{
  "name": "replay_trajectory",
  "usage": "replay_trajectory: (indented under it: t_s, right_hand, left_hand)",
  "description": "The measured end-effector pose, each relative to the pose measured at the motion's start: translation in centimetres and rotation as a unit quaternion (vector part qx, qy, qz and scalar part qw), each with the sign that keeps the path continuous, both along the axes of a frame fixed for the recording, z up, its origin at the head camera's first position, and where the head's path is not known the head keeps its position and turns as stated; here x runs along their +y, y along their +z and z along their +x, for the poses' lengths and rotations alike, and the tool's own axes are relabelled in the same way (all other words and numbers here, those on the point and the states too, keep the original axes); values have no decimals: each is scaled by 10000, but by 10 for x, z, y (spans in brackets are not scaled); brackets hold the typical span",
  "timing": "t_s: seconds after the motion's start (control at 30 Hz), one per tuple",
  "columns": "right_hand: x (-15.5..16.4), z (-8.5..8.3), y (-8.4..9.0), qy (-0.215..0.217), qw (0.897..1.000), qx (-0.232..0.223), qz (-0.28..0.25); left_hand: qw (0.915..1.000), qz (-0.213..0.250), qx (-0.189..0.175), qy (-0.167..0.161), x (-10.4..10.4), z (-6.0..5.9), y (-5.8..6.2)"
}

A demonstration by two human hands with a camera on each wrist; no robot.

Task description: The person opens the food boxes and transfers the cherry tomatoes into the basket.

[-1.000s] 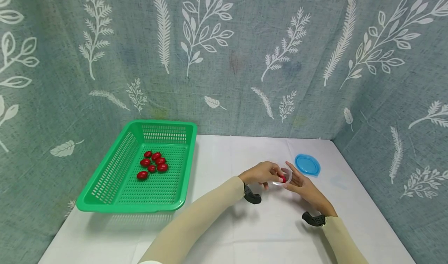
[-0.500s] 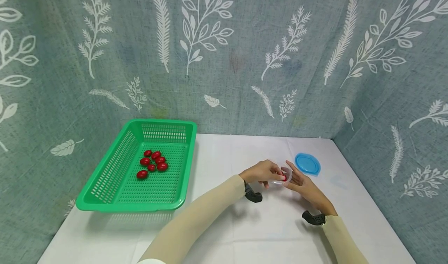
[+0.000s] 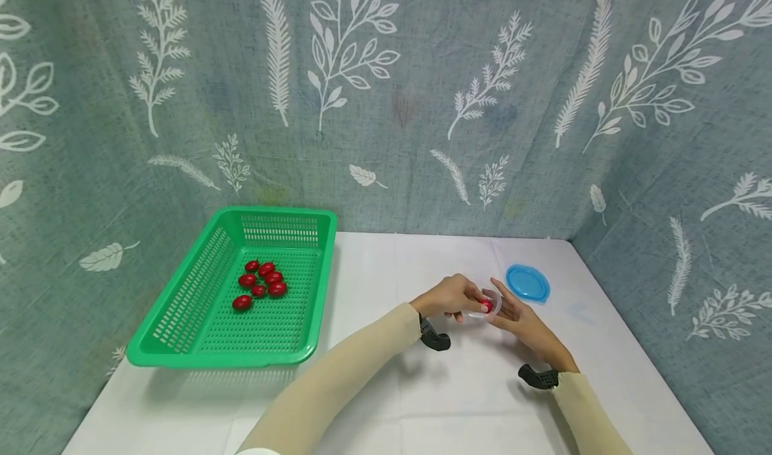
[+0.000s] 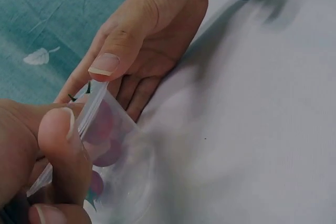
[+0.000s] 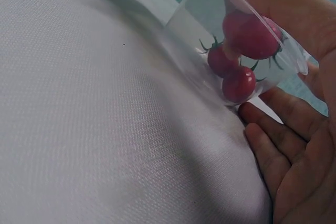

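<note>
A small clear plastic cup [image 5: 191, 30] stands on the white cloth, with several red cherry tomatoes [image 5: 239, 84] showing through its wall in the right wrist view. My left hand [image 3: 449, 295] reaches over the cup's near left side. Its thumb and fingers hold a cherry tomato [image 3: 486, 305] at the mouth of the cup, partly hidden by the fingers. From the right, my right hand [image 3: 525, 322] grips the cup, its thumb [image 4: 107, 66] on the rim. A blue lid [image 3: 527, 283] lies flat just beyond the right hand.
At the left of the table stands a green slotted basket [image 3: 326, 294] with several more cherry tomatoes [image 3: 242, 302] on its floor. White cloth [image 3: 386, 388] covers the table. Grey-green leaf-patterned fabric [image 3: 398, 193] rises behind and at both sides.
The left fingers shift slightly at the cup's mouth, and the red tomato beside them shows a little differently. Right hand, cup, lid and basket stay in place; the head view moves slightly.
</note>
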State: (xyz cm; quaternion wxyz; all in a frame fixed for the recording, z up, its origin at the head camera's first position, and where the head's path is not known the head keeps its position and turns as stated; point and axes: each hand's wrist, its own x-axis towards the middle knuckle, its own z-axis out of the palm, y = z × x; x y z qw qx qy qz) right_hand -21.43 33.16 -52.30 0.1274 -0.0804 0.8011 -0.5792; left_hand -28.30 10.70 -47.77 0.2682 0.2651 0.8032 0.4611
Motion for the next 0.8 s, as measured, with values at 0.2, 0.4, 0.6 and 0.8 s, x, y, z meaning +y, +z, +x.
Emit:
replay_trajectory:
  t_s: [0.2,0.4,0.6,0.8]
  right_hand:
    - [-3,-1,0,-123,9998,-115,133]
    - [-2,0,1,-92,9998,-80,143]
    - [-3,1,2,-48,10000,-44,48]
    - [-3,0,-1,-169,9995,-157,194]
  left_hand:
    - [9994,265,242,22,-8,-2,5]
    - [9980,502,391,-17,-18,-6,11]
    - [9966,598,568,-23,-28,-11,22]
    - [9951,575,788,-133,-43,-16,35]
